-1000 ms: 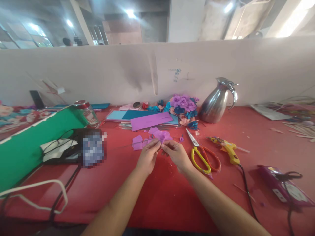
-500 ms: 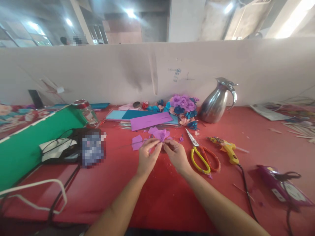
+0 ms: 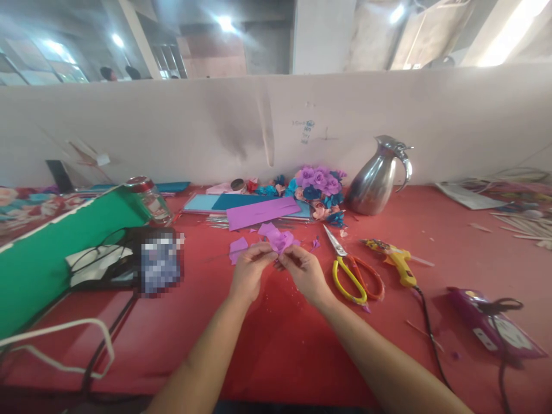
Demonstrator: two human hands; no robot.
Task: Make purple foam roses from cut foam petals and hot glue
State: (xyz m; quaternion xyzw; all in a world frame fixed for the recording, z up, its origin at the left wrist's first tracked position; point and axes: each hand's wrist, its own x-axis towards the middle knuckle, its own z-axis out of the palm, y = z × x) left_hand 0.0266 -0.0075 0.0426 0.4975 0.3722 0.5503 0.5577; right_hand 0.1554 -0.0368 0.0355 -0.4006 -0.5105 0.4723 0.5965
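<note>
Between my two hands, above the red table, is a purple paper flower. My left hand pinches its base from the left, and a thin stem or wire seems to run out leftward from these fingers. From the other side, my right hand grips the flower's lower petals between thumb and fingers. The exact fingertip contact is partly hidden. Cut purple paper pieces lie just behind my left hand. Scissors with one yellow and one red handle rest to the right of my right hand.
A yellow glue gun with a cord lies right of the scissors. Behind are purple paper strips, finished paper flowers and a steel jug. A glass jar, a green board and a purple device flank the table.
My left hand has shifted slightly left and turned, its fingers now nearer the flower's base. The flower looks a little more spread. The view has moved slightly.
</note>
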